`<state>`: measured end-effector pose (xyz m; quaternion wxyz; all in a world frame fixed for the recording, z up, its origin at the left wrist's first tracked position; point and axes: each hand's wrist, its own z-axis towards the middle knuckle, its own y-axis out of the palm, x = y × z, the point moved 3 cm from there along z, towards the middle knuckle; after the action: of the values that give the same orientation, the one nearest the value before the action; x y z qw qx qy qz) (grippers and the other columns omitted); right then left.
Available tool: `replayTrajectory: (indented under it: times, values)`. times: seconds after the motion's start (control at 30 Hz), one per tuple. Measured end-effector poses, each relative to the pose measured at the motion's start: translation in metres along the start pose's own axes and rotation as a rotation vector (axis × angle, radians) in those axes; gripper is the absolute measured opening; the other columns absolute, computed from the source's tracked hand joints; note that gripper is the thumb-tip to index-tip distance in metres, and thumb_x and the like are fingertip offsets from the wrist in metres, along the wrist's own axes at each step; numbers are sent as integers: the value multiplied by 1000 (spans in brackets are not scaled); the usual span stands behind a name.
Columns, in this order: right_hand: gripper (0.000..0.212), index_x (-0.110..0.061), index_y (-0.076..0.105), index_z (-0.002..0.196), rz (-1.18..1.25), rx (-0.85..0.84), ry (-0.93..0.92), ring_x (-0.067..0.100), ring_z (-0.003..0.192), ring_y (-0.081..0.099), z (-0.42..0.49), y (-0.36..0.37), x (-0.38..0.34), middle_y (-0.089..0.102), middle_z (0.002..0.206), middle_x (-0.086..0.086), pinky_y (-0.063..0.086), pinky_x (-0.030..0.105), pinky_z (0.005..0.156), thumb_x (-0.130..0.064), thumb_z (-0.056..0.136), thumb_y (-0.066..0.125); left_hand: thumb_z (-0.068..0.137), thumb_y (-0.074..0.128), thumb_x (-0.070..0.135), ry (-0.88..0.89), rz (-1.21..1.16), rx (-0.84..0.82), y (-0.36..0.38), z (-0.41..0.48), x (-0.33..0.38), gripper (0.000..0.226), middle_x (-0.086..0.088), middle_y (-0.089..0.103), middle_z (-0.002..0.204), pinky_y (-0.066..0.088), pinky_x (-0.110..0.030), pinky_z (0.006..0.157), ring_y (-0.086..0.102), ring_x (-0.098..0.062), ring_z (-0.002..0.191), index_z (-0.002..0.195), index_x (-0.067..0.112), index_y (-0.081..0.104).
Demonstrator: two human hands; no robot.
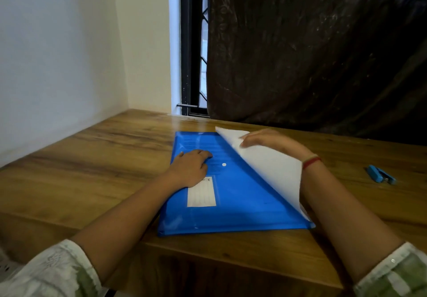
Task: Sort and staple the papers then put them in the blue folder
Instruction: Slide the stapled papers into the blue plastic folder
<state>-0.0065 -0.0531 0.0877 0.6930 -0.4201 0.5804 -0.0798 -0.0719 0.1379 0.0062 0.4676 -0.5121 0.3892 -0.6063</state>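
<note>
A blue plastic folder (233, 206) lies flat on the wooden table (97, 158), with a white label and a white snap button on its front. My left hand (190, 167) rests flat on the folder's upper left part. White papers (265, 165) lie tilted over the folder's right side, with their far corner raised. My right hand (265, 140) rests on top of the papers near their far end, fingers relaxed. A blue stapler (381, 174) sits on the table to the right, away from both hands.
A white wall runs along the table's left edge and back left corner. A barred window and a dark curtain (312, 49) stand behind the table. The table's front edge is just below the folder.
</note>
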Motion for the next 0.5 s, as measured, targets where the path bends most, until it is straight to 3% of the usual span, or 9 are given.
replayTrajectory:
  times: [0.07,0.13,0.23,0.33,0.5]
  values:
    - [35,-16,64,124,-205,-82,65,17,119,49,11,24,-9,52,128,0,35,18,89,-28,91,65,99,36,18,-1,8,0,-1,-1,0,46,-3,39,150,26,-41,112,40,-23,133,144,21,38]
    - [44,-17,61,128,-314,-95,125,22,118,45,23,39,-8,50,136,3,36,25,89,-35,88,67,99,36,18,-5,10,2,-1,-1,0,45,-4,40,149,26,-41,112,40,-23,133,144,21,39]
    - [46,-14,62,126,-307,-50,152,22,108,49,29,45,-8,55,131,7,44,29,90,-33,85,70,98,36,18,-10,7,7,-1,-1,1,44,-5,42,147,26,-43,112,42,-24,131,143,21,40]
    - [43,-10,64,125,-289,-30,120,26,116,51,31,46,-6,57,130,9,47,32,97,-26,86,70,98,35,19,-20,-6,12,0,1,-1,44,-6,44,145,27,-44,111,43,-25,130,142,21,41]
    - [34,-10,67,122,-268,-4,76,27,116,51,26,45,-9,59,129,8,46,29,96,-20,89,68,99,35,20,-18,-7,7,0,2,-2,44,-5,43,146,27,-43,112,43,-24,130,142,22,40]
